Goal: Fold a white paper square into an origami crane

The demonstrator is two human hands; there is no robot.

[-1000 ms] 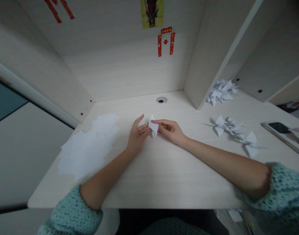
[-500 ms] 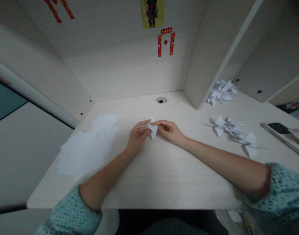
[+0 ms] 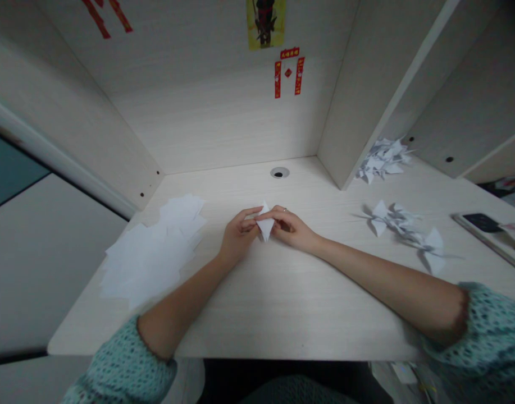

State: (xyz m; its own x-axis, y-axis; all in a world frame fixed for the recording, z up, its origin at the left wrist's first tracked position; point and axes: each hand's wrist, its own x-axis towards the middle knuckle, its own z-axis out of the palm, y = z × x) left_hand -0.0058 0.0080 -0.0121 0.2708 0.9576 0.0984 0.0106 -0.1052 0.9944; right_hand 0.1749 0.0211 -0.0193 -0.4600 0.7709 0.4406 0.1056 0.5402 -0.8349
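Observation:
A small folded white paper, shaped like a narrow diamond, is held between my two hands over the middle of the desk. My left hand pinches its left side, fingers curled. From the other side my right hand grips it, with the index finger lying across its upper part. The thumbs are partly hidden behind the paper. To the right lie several folded paper cranes in a loose row. Left of my hands, flat white paper sheets are spread in an overlapping pile.
A heap of folded paper pieces sits behind the upright divider. At the right edge lies a phone. A round cable hole is set in the desk near the back panel.
The folded paper has gone from flared flaps to a flatter diamond shape. My right index finger has moved across its front. The view has shifted slightly.

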